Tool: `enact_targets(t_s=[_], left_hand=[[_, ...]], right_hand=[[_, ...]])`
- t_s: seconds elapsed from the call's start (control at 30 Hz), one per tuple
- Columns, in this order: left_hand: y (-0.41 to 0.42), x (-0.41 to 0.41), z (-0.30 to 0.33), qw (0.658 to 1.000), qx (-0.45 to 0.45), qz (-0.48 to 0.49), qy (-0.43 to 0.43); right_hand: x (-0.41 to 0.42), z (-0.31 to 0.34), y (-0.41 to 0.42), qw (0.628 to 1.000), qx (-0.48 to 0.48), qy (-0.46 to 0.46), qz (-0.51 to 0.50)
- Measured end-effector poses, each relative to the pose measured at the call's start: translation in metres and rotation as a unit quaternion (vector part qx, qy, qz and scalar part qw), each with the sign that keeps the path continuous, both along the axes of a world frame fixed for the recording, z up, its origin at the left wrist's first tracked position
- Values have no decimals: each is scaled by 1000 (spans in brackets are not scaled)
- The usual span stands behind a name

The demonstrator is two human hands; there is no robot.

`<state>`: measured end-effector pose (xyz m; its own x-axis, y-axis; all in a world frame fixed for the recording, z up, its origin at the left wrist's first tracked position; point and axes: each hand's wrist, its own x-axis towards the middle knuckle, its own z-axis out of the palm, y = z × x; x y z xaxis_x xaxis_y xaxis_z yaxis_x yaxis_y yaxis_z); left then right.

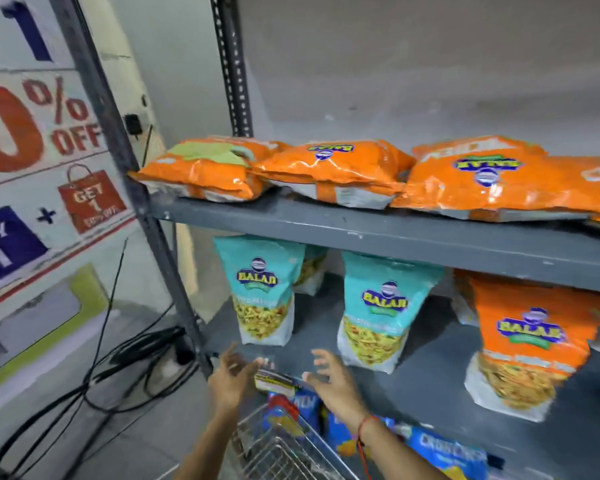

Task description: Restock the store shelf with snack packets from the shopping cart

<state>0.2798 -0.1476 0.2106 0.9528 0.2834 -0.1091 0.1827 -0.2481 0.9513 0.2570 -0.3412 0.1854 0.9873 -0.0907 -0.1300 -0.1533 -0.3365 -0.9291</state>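
In front of a grey metal shelf unit (395,233), both hands reach forward over the wire shopping cart (274,448). The left hand (232,375) has its fingers spread and slightly curled, palm turned inward. The right hand (329,379), with a red thread (364,427) round its wrist, also has its fingers apart. Between the two hands sits a small yellow-and-black packet (272,379); the picture is blurred there, so whether either hand actually touches it cannot be told. Blue snack packets (447,452) lie in and beside the cart, below the hands. On the lower shelf two teal Balaji packets (374,306) stand upright near the front, with an orange Balaji packet (530,337) standing to their right. On the upper shelf orange packets (326,171) lie flat in a row, some overlapping. At left a sale poster (32,150) hangs on the wall, and black cables (118,362) run across the floor beside the shelf's upright.
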Motion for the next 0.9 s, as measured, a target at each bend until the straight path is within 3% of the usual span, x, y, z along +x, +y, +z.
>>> enact_targets(t_s=[0.17, 0.37, 0.73, 0.9], left_hand=[[14, 54, -17, 999, -7, -34, 18], [13, 93, -33, 993, -89, -73, -1], [22, 102, -44, 988, -107, -110, -21], [12, 72, -17, 991, -93, -88, -40]], right_hand=[[76, -13, 19, 999, -8, 41, 24], [129, -32, 36, 998, 37, 42, 36], [131, -41, 50, 999, 38, 15, 1], [100, -26, 51, 997, 65, -24, -35]])
